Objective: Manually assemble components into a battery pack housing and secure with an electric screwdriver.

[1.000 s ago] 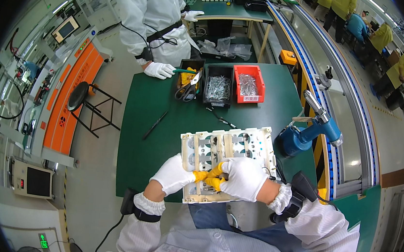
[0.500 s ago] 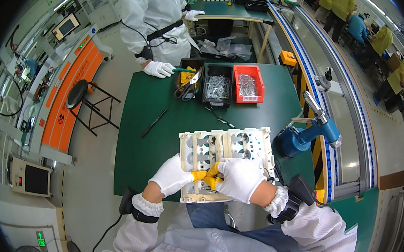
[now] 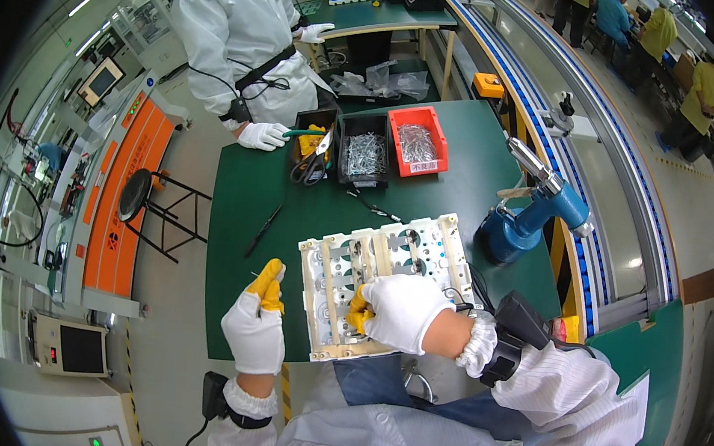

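Note:
A cream plastic frame point(image 3: 331, 265) with rows of round openings and metal plates lies tilted at the table's near edge. My right hand point(image 3: 407, 312), in a white glove with yellow fingertips, reaches over its near half. Its fingers are bent together against the frame, and what they hold, if anything, is hidden. Off the frame's left side, my left hand point(image 3: 256, 325) is raised in a matching glove. Thumb and forefinger are pinched together, with a thin pale pin-like sliver just showing at the tips.
Beyond the frame stand a black bin point(image 3: 363, 157) and a red bin point(image 3: 418, 139) of metal pins, plus a bin with scissors point(image 3: 311, 165). A blue rivet gun point(image 3: 518, 230) stands right. A black pen point(image 3: 262, 231) lies left. A co-worker's gloved hand point(image 3: 263, 136) rests at the far-left corner.
My left hand has left the frame and moved left, its fingers now pointing up. The right hand stays on the frame. The whole view has shifted slightly.

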`<state>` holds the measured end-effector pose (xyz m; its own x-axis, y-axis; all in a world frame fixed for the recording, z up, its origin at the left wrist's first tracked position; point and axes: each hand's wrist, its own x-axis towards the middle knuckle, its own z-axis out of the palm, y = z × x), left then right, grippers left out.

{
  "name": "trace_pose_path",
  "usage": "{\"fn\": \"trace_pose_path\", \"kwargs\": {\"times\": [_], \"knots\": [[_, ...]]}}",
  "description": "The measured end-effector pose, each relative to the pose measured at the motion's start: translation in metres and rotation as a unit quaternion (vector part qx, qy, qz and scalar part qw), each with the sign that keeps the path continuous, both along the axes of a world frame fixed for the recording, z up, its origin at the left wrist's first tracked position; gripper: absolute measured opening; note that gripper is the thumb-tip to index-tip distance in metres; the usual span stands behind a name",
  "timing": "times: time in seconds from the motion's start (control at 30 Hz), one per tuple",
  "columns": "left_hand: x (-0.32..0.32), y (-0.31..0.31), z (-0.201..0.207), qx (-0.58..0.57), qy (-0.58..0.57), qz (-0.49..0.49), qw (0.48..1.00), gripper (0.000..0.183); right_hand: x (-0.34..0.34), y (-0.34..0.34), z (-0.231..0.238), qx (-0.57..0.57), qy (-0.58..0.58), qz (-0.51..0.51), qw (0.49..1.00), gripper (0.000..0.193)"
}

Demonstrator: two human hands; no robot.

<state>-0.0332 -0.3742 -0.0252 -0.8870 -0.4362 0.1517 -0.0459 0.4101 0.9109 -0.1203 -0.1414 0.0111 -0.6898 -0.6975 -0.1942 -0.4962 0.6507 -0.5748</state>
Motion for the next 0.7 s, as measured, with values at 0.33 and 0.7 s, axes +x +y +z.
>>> {"fn": "trace_pose_path", "kwargs": {"times": [0.33, 0.7], "knots": [[0.014, 0.040, 0.037, -0.090, -0.118, -0.092, 0.985, 0.020, -0.002, 0.003, 0.005, 0.005, -0.040, -0.002, 0.999, 0.024], [0.014, 0.040, 0.028, -0.223, -0.026, -0.161, 0.961, 0.022, -0.002, 0.003, 0.005, 0.002, -0.041, -0.002, 0.999, 0.024]]}}
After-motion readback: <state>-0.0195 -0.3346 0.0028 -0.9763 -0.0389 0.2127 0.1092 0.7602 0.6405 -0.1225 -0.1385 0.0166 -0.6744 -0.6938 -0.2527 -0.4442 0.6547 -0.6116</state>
